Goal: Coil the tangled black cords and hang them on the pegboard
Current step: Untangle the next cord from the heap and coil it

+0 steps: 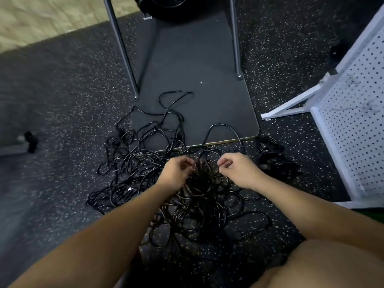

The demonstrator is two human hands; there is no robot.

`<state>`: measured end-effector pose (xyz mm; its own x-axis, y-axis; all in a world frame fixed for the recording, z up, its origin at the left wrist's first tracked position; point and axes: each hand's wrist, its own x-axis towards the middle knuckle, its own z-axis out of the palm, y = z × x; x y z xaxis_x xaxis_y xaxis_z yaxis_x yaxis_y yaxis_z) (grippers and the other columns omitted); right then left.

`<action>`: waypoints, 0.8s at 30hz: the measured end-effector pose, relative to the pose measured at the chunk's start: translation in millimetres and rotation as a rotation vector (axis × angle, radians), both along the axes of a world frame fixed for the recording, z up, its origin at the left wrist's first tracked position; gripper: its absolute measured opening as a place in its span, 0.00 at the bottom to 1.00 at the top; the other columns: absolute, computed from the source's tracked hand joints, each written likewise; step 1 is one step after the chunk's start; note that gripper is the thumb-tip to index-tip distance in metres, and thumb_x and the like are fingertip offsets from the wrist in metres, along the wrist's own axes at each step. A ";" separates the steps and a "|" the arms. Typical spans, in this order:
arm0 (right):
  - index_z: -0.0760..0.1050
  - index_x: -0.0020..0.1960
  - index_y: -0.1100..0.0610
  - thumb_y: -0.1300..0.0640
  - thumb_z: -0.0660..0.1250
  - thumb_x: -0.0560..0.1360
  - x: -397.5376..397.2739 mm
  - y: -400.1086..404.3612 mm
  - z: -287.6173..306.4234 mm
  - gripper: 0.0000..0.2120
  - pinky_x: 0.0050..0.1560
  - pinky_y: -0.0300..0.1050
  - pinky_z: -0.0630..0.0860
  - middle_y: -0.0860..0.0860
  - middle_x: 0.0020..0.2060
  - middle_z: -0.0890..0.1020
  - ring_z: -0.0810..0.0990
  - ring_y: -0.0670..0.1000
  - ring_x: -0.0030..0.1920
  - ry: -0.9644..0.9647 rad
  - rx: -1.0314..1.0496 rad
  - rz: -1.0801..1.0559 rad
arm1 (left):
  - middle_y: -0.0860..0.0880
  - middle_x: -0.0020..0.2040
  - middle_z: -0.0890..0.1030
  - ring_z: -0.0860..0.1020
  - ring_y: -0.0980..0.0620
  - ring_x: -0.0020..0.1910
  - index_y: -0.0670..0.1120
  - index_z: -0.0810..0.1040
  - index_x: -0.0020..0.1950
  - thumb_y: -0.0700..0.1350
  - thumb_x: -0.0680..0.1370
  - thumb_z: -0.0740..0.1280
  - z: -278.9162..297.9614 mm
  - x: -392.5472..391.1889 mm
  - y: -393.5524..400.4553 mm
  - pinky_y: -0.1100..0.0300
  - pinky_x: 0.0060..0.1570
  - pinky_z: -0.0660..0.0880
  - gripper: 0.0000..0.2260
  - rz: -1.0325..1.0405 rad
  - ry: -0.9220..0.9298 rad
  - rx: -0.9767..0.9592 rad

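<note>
A big tangle of black cords (145, 169) lies on the speckled black floor in front of me. Loose loops run up onto a dark mat (197, 80). My left hand (176, 171) and my right hand (236, 168) hover over the middle of the pile, fingers curled, each pinching a strand of cord; the picture is blurred there. A smaller bundle of coiled black cord (272, 156) lies to the right of my right hand. The white pegboard (357, 113) stands at the right edge, leaning on its white frame.
Two grey metal legs (122, 50) (235, 38) stand on the dark mat beyond the pile. A white brace (291, 104) of the pegboard stand juts out along the floor. A small black object (31, 140) sits at the far left. My knee (322, 265) fills the lower right.
</note>
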<state>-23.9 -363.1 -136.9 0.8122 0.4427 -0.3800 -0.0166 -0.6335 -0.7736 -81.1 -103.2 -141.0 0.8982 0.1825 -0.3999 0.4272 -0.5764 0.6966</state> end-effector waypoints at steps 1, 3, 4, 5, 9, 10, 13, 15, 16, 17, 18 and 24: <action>0.85 0.54 0.48 0.56 0.77 0.79 4.6 17.9 -2.6 0.05 0.45 0.36 0.74 0.43 0.48 0.87 0.80 0.34 0.38 0.022 0.016 0.019 | 0.55 0.47 0.89 0.87 0.53 0.46 0.52 0.86 0.53 0.38 0.82 0.75 2.8 -1.8 13.6 0.49 0.52 0.86 0.08 0.035 -0.021 0.037; 0.84 0.58 0.48 0.56 0.77 0.79 12.2 54.9 -8.7 0.09 0.43 0.36 0.74 0.44 0.51 0.87 0.81 0.38 0.38 0.071 0.043 0.050 | 0.54 0.45 0.88 0.86 0.58 0.40 0.51 0.86 0.53 0.37 0.82 0.73 4.8 -4.3 34.7 0.57 0.42 0.85 0.09 0.118 -0.046 0.077; 0.83 0.61 0.49 0.56 0.77 0.79 14.0 72.8 -11.5 0.12 0.42 0.34 0.74 0.44 0.54 0.87 0.82 0.40 0.41 0.097 0.050 0.074 | 0.55 0.45 0.87 0.84 0.63 0.36 0.50 0.86 0.54 0.36 0.83 0.72 4.6 -5.6 42.2 0.65 0.38 0.82 0.09 0.140 -0.047 0.105; 0.82 0.65 0.49 0.57 0.77 0.80 14.1 90.2 -14.2 0.15 0.43 0.34 0.76 0.45 0.57 0.87 0.84 0.45 0.45 0.120 0.059 0.104 | 0.56 0.45 0.87 0.82 0.65 0.35 0.49 0.87 0.57 0.36 0.83 0.72 2.0 -6.7 48.9 0.70 0.35 0.79 0.08 0.150 -0.044 0.123; 0.77 0.77 0.48 0.61 0.76 0.80 9.0 140.6 -31.4 0.27 0.53 0.44 0.80 0.50 0.68 0.82 0.87 0.55 0.56 0.223 0.113 0.158 | 0.56 0.53 0.88 0.86 0.58 0.45 0.50 0.86 0.66 0.43 0.81 0.73 -10.0 -11.3 63.7 0.56 0.52 0.85 0.14 0.142 -0.018 0.133; 0.75 0.78 0.47 0.63 0.75 0.80 7.4 147.7 -35.4 0.29 0.52 0.44 0.80 0.49 0.70 0.81 0.87 0.55 0.57 0.266 0.131 0.150 | 0.55 0.55 0.88 0.87 0.54 0.49 0.51 0.85 0.67 0.44 0.80 0.72 -10.6 -11.7 64.1 0.51 0.55 0.85 0.16 0.143 0.000 0.111; 0.74 0.79 0.48 0.67 0.72 0.79 5.3 160.1 -42.9 0.32 0.61 0.47 0.81 0.51 0.74 0.80 0.84 0.51 0.64 0.370 0.193 0.098 | 0.55 0.54 0.87 0.86 0.54 0.52 0.48 0.85 0.68 0.37 0.80 0.71 -8.8 -11.9 59.2 0.55 0.59 0.82 0.17 0.117 0.012 0.043; 0.76 0.77 0.51 0.69 0.71 0.80 4.1 162.1 -39.5 0.29 0.60 0.47 0.81 0.53 0.71 0.81 0.83 0.51 0.67 0.394 0.223 0.054 | 0.55 0.51 0.86 0.85 0.57 0.49 0.46 0.85 0.68 0.34 0.80 0.70 -7.6 -12.4 57.9 0.58 0.59 0.82 0.18 0.133 0.008 0.004; 0.77 0.75 0.52 0.70 0.70 0.80 3.8 161.8 -35.2 0.26 0.56 0.45 0.81 0.54 0.69 0.82 0.84 0.52 0.66 0.401 0.234 0.031 | 0.54 0.51 0.87 0.85 0.57 0.48 0.44 0.84 0.68 0.33 0.80 0.71 -5.8 -13.2 58.7 0.55 0.59 0.83 0.17 0.158 0.004 -0.029; 0.79 0.73 0.53 0.70 0.70 0.81 4.1 160.4 -28.8 0.24 0.53 0.44 0.82 0.55 0.67 0.83 0.84 0.53 0.64 0.401 0.242 0.008 | 0.52 0.50 0.87 0.85 0.55 0.46 0.44 0.84 0.67 0.32 0.80 0.72 -3.6 -13.8 60.4 0.51 0.58 0.84 0.17 0.190 0.002 -0.073; 0.81 0.70 0.54 0.70 0.70 0.81 4.9 158.6 -20.5 0.21 0.53 0.44 0.82 0.56 0.65 0.85 0.85 0.53 0.62 0.388 0.251 -0.011 | 0.50 0.50 0.88 0.86 0.52 0.44 0.44 0.83 0.67 0.32 0.80 0.73 0.3 -14.2 63.0 0.48 0.55 0.86 0.16 0.220 0.006 -0.114; 0.84 0.57 0.60 0.67 0.77 0.79 13.1 150.2 70.3 0.08 0.48 0.45 0.85 0.58 0.48 0.88 0.84 0.55 0.43 0.259 0.362 -0.146 | 0.46 0.48 0.87 0.82 0.54 0.39 0.40 0.84 0.63 0.36 0.81 0.76 71.1 -18.5 70.4 0.60 0.40 0.78 0.11 0.095 0.047 -0.377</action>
<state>-10.8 -212.9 -66.6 0.7747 0.4727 -0.4200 -0.3066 -0.3002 -0.9033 -99.6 -32.8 -69.9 0.8635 0.0963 -0.4950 0.5028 -0.2402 0.8304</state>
